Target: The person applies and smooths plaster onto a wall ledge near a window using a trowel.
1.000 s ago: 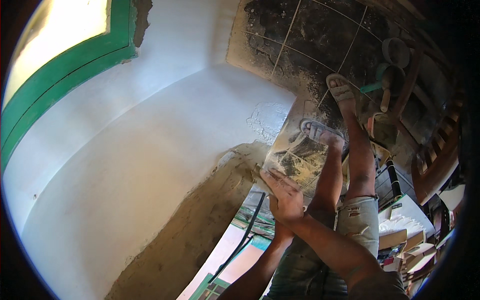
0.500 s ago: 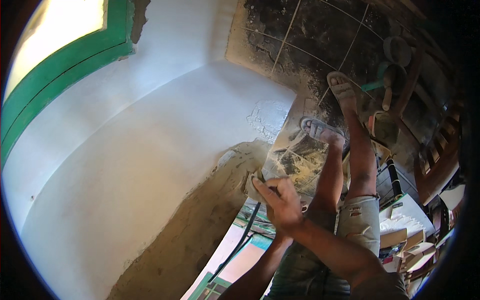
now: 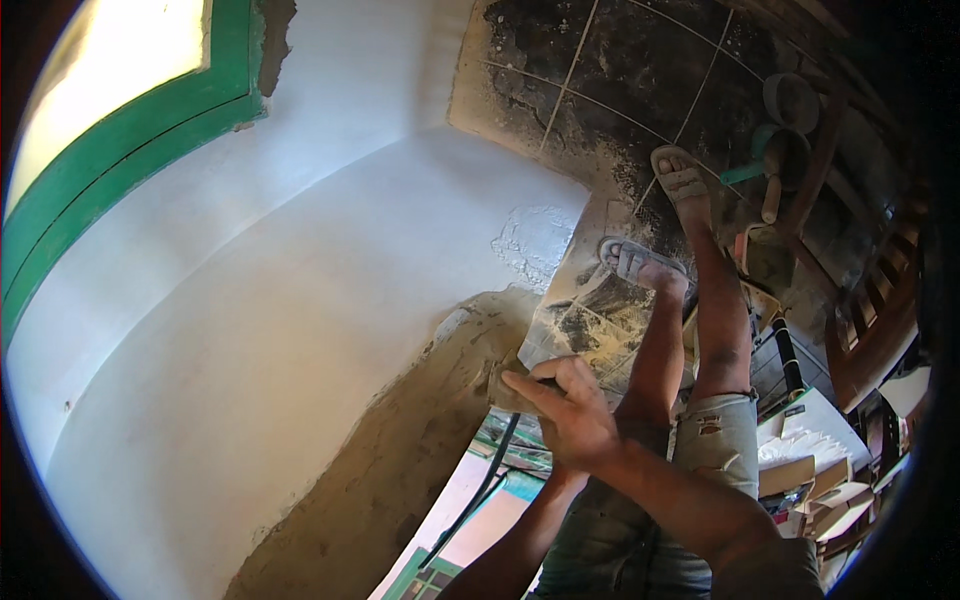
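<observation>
My right hand (image 3: 578, 415) is closed on a small flat grey-brown piece (image 3: 507, 392), its index finger stretched along it. Whether this is a scraper blade or a block I cannot tell. It rests at the edge of a strip of rough brown plaster (image 3: 400, 455). White smooth plaster (image 3: 270, 330) covers the rest of the wall surface beside the strip. My left forearm (image 3: 520, 535) comes up beneath the right wrist. My left hand is mostly hidden behind the right one, so its fingers do not show.
My sandalled feet (image 3: 680, 185) stand on dusty dark floor tiles (image 3: 625, 70). A green-framed window (image 3: 225, 75) is at upper left. To the right lie a bucket (image 3: 770, 258), a wooden-handled tool (image 3: 772, 195), a wooden chair (image 3: 880, 310) and open cardboard boxes (image 3: 825, 490). A black cable (image 3: 480, 495) hangs below the plaster edge.
My right hand has tipped slightly, and the flat piece has moved a little downward along the plaster edge and lies flatter. The view has shifted slightly.
</observation>
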Demonstrator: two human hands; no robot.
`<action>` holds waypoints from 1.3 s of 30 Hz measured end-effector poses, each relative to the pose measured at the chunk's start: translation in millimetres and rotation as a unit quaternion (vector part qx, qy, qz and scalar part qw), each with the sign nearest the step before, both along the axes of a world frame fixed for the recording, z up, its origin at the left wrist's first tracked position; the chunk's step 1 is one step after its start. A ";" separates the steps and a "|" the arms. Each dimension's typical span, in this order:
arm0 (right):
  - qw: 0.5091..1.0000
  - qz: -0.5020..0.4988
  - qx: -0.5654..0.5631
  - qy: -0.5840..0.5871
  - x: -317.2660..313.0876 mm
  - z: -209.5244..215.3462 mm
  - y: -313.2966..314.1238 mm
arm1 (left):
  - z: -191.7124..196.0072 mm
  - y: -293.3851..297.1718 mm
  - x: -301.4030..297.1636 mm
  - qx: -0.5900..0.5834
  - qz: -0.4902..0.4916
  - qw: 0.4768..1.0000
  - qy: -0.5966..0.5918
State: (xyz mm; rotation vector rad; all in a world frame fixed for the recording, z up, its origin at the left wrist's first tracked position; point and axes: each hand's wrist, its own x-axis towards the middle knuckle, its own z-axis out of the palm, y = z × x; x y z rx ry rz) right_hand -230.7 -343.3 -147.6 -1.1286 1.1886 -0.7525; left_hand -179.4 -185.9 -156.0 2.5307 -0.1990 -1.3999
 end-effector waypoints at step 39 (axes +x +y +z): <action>0.992 0.042 -0.118 0.009 0.8 22.1 -28.4 | -14.5 -1.5 6.4 -0.061 0.041 0.977 0.199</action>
